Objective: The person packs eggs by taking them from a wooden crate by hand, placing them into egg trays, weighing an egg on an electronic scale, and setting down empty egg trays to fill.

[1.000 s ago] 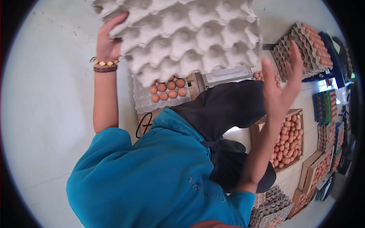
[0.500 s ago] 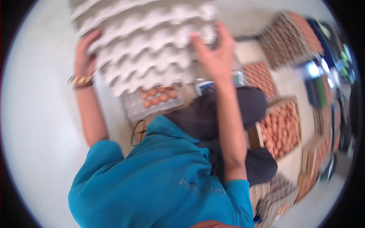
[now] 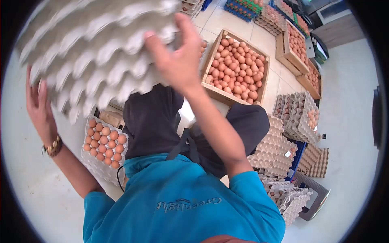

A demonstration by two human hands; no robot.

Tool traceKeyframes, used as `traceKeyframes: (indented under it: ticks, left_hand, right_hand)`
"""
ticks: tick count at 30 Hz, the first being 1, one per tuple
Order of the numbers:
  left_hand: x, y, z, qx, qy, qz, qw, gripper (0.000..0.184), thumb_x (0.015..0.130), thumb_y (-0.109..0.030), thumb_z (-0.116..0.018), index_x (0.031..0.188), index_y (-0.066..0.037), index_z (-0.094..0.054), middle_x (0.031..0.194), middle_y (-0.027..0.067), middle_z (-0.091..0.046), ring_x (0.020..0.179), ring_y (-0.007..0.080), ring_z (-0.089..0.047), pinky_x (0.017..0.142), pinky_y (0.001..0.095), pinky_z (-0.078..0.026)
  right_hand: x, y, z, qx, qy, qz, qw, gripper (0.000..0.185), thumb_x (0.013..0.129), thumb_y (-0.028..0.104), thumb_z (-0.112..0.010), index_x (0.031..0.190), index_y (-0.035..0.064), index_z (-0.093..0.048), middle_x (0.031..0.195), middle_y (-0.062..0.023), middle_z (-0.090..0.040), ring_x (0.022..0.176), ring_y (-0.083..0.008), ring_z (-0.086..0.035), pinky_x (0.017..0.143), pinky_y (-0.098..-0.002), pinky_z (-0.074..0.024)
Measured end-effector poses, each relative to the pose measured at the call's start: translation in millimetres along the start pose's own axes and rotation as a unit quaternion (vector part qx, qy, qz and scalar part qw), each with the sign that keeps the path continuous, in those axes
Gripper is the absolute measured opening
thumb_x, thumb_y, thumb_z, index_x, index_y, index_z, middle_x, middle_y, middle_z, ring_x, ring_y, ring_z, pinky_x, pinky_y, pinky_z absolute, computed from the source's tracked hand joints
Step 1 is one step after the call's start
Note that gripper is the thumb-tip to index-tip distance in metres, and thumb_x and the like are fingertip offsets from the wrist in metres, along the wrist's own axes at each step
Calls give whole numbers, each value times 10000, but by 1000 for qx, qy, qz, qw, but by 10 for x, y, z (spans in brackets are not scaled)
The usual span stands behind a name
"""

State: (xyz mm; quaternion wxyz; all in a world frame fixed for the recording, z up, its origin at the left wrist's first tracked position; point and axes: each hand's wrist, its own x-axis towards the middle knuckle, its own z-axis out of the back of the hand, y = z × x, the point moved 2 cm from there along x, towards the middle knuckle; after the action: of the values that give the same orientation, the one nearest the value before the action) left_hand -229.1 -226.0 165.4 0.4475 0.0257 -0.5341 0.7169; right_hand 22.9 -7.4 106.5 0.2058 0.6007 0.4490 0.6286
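A thick stack of grey egg trays [image 3: 101,48] is held up at the upper left, its cupped edges towards me. My left hand [image 3: 39,107] grips its lower left side, wristband on the wrist. My right hand [image 3: 176,60] is on its right side, thumb and a finger pressed against the trays. Below the stack, a tray of brown eggs [image 3: 104,141] lies beside my left thigh. In front of my knees stands a wooden crate [image 3: 265,77] full of loose brown eggs [image 3: 235,69].
More wooden crates [image 3: 283,54] with eggs stand at the upper right, near blue and green trays [image 3: 243,9]. Stacked trays with eggs [image 3: 298,115], empty grey trays [image 3: 273,150] and another stack [image 3: 287,198] are on the right. A grey plastic container [image 3: 318,196] lies beyond.
My right hand, first off the stack with fingers spread, has come onto its side. The stack has moved left in view, and the view has turned, showing more of the right side.
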Motion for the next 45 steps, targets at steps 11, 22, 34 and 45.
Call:
traceKeyframes:
  ticks: [11,22,34,45]
  left_hand:
    - [1716,-279,-2129,-184,175,-123,959,714,921,-231,-705,1514,-46,-354,1422,219,-482,1207,229,-548,986,345,-486]
    - [1614,2093,-4368,-175,314,19,933,658,923,-227,-695,1445,55,-411,1450,182,-501,1314,266,-510,1084,348,-402]
    - [265,3877,-5376,-45,348,182,918,587,907,-207,-637,1407,49,-469,1293,265,-605,1195,310,-607,1013,357,-461]
    - [-2,4038,-5602,61,373,155,913,570,1002,-321,-505,1466,-3,-409,1341,229,-584,1202,299,-590,1022,347,-443]
  right_hand:
    - [976,-660,1077,14,-115,-71,991,269,898,113,-678,1118,-18,-598,988,-35,-634,866,-103,-557,763,-256,-439]
    - [218,-2794,1238,-165,-185,-302,920,721,887,88,-663,1473,-70,-274,1446,-267,-395,1351,-324,-413,1108,-385,-353]
    - [-699,-4127,1137,-390,-237,-395,797,579,938,144,-522,1475,26,-339,1255,-313,-558,1171,-454,-533,1022,-491,-382]
    - [-796,-4495,1207,-428,-207,-437,764,561,939,172,-534,1473,65,-401,1292,-274,-566,1160,-427,-552,983,-486,-429]
